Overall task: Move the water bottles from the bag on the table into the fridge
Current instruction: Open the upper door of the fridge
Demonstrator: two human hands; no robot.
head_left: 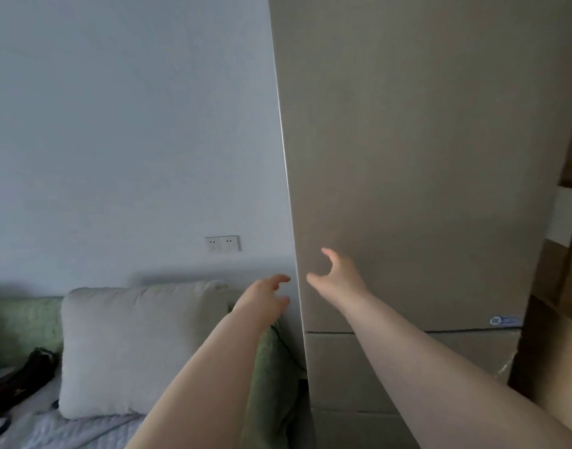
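- Fridge, tall with a matte grey-beige metal door (424, 157), fills the frame's right, shut.
- Both hands empty, fingers apart: left hand (265, 298) at the door's left edge, right hand (338, 280) against its face.
- Step, seemingly: opening it; next, hook that edge and pull.
- No bottles or bag visible.

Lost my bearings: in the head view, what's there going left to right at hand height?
Dark bag → pale pillow → left hand → fridge door edge → right hand → blue sticker.

Home bedroom w/ fridge (424, 157) beside bed: pillow (132, 345), green quilt (22, 322), wall sockets (222, 244).
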